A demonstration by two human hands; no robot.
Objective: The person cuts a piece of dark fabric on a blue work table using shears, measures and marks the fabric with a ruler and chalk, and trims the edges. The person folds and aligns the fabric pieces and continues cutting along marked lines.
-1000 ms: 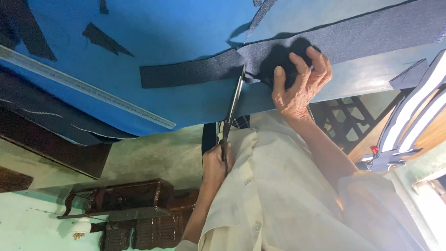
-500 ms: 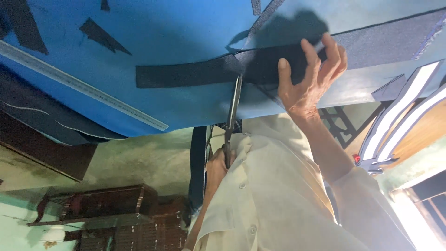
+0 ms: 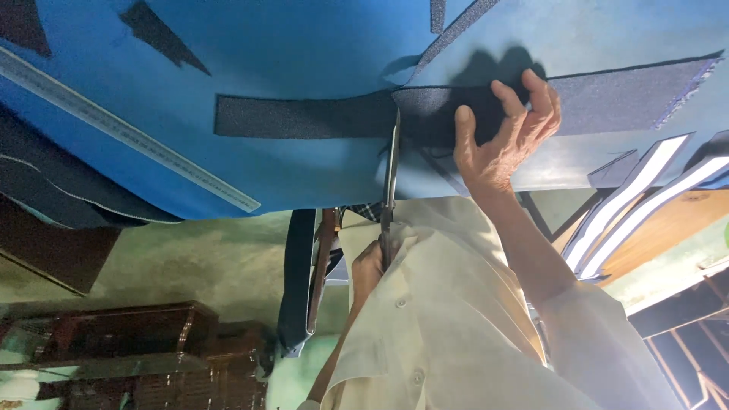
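Note:
A long dark grey fabric strip (image 3: 304,116) lies across a blue-covered table (image 3: 304,45). My right hand (image 3: 501,133) presses flat on the strip's right part, fingers spread. My left hand (image 3: 368,266), below the table edge and partly hidden by my cream shirt, grips long metal scissors (image 3: 390,175). The blades reach up over the table edge and meet the strip just left of my right thumb.
A long metal ruler (image 3: 129,129) lies slanted on the table's left side. Dark triangular fabric scraps (image 3: 163,34) sit at the back. A dark strap (image 3: 298,281) hangs from the front edge. Brown wooden furniture (image 3: 137,349) stands lower left, boards (image 3: 645,212) at right.
The view has shifted a little. My right hand has slid slightly right along the strip and lies flatter. The scissors stay across the strip at the same place.

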